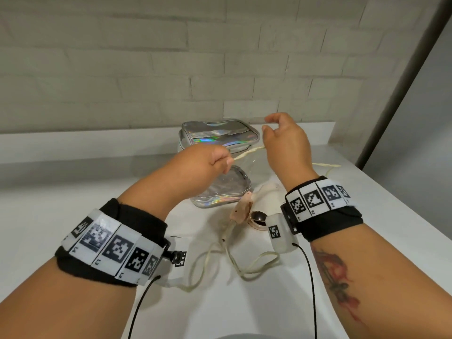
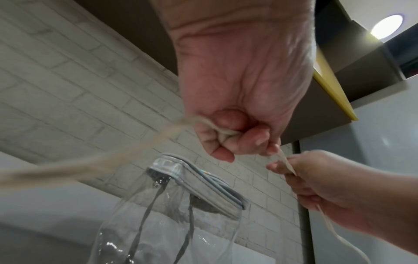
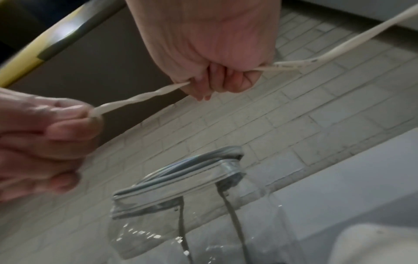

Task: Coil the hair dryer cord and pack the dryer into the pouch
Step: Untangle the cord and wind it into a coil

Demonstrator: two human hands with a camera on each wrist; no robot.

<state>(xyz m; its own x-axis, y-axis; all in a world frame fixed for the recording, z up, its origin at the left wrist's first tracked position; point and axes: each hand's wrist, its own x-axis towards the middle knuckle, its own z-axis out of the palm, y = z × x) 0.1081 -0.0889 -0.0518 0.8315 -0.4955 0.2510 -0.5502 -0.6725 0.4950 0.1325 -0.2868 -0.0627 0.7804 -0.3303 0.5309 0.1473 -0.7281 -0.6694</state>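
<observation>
A cream cord (image 1: 247,152) is stretched between my two hands above the open clear pouch (image 1: 221,192) with its iridescent trim. My left hand (image 1: 216,160) grips the cord in a fist; in the left wrist view the left hand (image 2: 237,137) pinches the cord (image 2: 222,131) under its thumb. My right hand (image 1: 281,140) holds it further along, and the right wrist view shows the cord (image 3: 140,97) running through the curled fingers of the right hand (image 3: 217,80). The pink hair dryer (image 1: 242,209) lies on the white counter (image 1: 73,192) below my hands, with loose cord loops (image 1: 247,272) in front of it.
The pouch's lid (image 1: 215,137) stands up against the white brick wall (image 1: 146,69). More cord (image 1: 326,165) trails off to the right on the counter. A dark vertical edge (image 1: 403,94) bounds the counter at the right. Black sensor cables (image 1: 310,277) hang from my wristbands.
</observation>
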